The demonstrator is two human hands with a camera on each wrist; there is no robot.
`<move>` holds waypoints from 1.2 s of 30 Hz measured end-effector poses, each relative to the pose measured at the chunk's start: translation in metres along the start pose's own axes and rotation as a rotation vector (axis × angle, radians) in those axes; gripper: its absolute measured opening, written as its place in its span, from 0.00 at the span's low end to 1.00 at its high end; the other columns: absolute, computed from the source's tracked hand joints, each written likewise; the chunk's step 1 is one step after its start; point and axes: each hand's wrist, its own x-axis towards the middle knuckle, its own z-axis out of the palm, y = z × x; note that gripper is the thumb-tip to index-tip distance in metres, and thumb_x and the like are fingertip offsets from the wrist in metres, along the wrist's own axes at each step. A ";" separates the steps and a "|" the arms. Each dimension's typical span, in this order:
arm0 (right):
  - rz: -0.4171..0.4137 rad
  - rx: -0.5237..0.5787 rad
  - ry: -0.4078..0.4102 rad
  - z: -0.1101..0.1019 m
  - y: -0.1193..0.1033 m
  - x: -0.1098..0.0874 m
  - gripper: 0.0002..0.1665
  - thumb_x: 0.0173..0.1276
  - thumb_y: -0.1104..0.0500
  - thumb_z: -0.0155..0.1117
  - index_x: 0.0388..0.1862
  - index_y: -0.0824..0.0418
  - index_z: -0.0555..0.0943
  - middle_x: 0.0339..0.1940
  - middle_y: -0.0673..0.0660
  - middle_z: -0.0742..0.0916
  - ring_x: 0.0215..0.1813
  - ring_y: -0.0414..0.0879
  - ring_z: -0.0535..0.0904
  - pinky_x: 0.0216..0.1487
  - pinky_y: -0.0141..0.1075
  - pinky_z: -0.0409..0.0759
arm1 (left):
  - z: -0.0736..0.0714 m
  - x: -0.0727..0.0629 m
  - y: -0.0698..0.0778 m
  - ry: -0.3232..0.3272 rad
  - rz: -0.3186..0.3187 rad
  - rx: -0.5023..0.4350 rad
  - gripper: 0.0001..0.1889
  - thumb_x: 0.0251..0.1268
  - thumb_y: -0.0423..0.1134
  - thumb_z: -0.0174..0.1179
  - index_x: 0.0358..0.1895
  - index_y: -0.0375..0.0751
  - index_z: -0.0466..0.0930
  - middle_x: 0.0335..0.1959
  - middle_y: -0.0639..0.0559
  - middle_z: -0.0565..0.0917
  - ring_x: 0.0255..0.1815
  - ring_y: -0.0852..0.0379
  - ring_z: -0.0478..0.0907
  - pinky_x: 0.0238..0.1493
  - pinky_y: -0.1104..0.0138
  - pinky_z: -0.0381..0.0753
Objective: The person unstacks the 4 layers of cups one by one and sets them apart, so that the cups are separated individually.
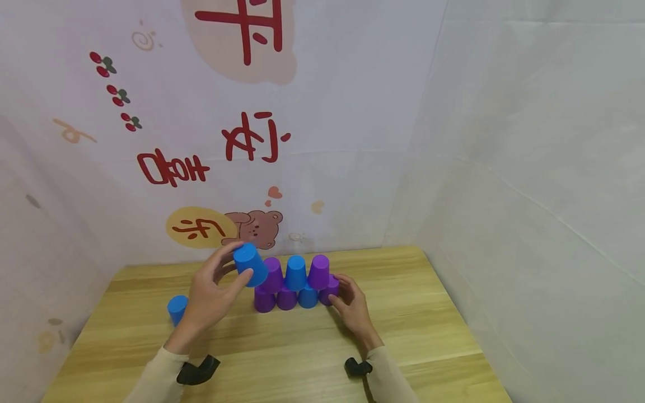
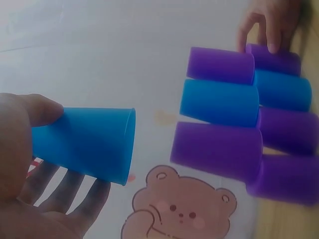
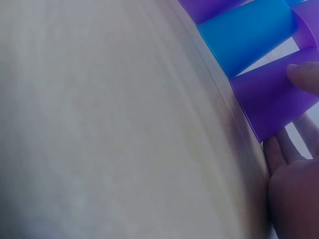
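Observation:
My left hand [image 1: 209,296] holds a blue cup [image 1: 250,266] upside down and slightly tilted, raised beside the left end of a stack. In the left wrist view, thumb and spread fingers lie on opposite sides of this cup. Inverted cups form the stack: on top are a purple cup [image 1: 272,273], a blue cup [image 1: 296,273] and another purple cup [image 1: 319,272]. Beneath them runs a row of purple and blue cups. My right hand [image 1: 355,310] grips the rightmost lower purple cup [image 3: 271,97], thumb on its near side and fingers around the far side.
A separate blue cup [image 1: 177,308] stands on the wooden table [image 1: 272,358] at the left, partly hidden by my left forearm. Behind the table hangs a white cloth [image 1: 342,184] with red characters and a bear print. Another pale cloth wall [image 1: 529,224] borders the right side.

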 end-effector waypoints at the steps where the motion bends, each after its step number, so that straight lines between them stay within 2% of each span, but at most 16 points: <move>1: 0.006 -0.002 0.000 0.000 0.000 0.000 0.33 0.77 0.75 0.71 0.78 0.62 0.77 0.77 0.69 0.85 0.72 0.37 0.85 0.77 0.34 0.85 | -0.002 -0.001 0.000 0.006 0.001 -0.002 0.35 0.71 0.21 0.72 0.79 0.42 0.78 0.73 0.36 0.85 0.69 0.76 0.82 0.70 0.83 0.82; 5: 0.016 -0.010 0.001 0.000 -0.001 -0.002 0.34 0.77 0.74 0.71 0.78 0.61 0.77 0.77 0.68 0.85 0.72 0.38 0.85 0.77 0.34 0.85 | -0.010 -0.006 -0.003 0.039 0.024 0.003 0.36 0.68 0.18 0.72 0.79 0.38 0.78 0.72 0.37 0.85 0.68 0.75 0.83 0.69 0.82 0.83; 8: 0.008 -0.012 0.002 0.000 -0.001 -0.002 0.34 0.77 0.74 0.71 0.78 0.61 0.77 0.77 0.68 0.85 0.73 0.41 0.86 0.77 0.33 0.85 | -0.016 -0.009 -0.006 0.062 0.029 0.012 0.37 0.66 0.17 0.72 0.78 0.37 0.79 0.70 0.48 0.86 0.67 0.75 0.84 0.68 0.81 0.84; 12: -0.011 -0.003 0.000 0.000 0.000 -0.001 0.34 0.77 0.74 0.71 0.78 0.61 0.77 0.77 0.69 0.85 0.74 0.45 0.86 0.77 0.34 0.85 | -0.026 -0.015 -0.009 0.064 -0.020 0.034 0.36 0.69 0.19 0.72 0.79 0.38 0.78 0.71 0.64 0.83 0.67 0.77 0.84 0.67 0.83 0.83; 21: -0.031 0.005 -0.004 0.001 -0.002 0.003 0.34 0.77 0.75 0.71 0.78 0.63 0.76 0.77 0.70 0.84 0.76 0.53 0.85 0.79 0.36 0.84 | -0.046 -0.026 -0.013 0.101 -0.109 0.096 0.34 0.71 0.22 0.73 0.79 0.36 0.77 0.69 0.72 0.81 0.65 0.80 0.82 0.66 0.85 0.82; 24: -0.026 0.010 -0.006 0.001 -0.002 0.002 0.33 0.77 0.75 0.70 0.78 0.64 0.76 0.77 0.70 0.84 0.76 0.51 0.85 0.79 0.36 0.84 | -0.052 -0.030 -0.015 0.121 -0.143 0.123 0.34 0.72 0.23 0.73 0.80 0.39 0.77 0.67 0.79 0.81 0.64 0.81 0.82 0.66 0.86 0.81; 29: -0.025 0.026 -0.009 0.001 -0.001 0.000 0.34 0.76 0.75 0.70 0.78 0.64 0.76 0.77 0.71 0.84 0.74 0.41 0.85 0.78 0.34 0.84 | -0.061 -0.037 -0.019 0.151 -0.175 0.186 0.34 0.73 0.25 0.73 0.81 0.42 0.77 0.64 0.84 0.79 0.61 0.84 0.82 0.65 0.88 0.80; 36: -0.014 0.018 -0.007 0.000 0.001 -0.001 0.33 0.77 0.75 0.70 0.78 0.63 0.76 0.77 0.70 0.84 0.73 0.38 0.85 0.78 0.34 0.84 | -0.075 -0.043 -0.021 0.214 -0.210 0.186 0.35 0.71 0.24 0.74 0.80 0.41 0.78 0.63 0.81 0.81 0.60 0.82 0.82 0.63 0.89 0.80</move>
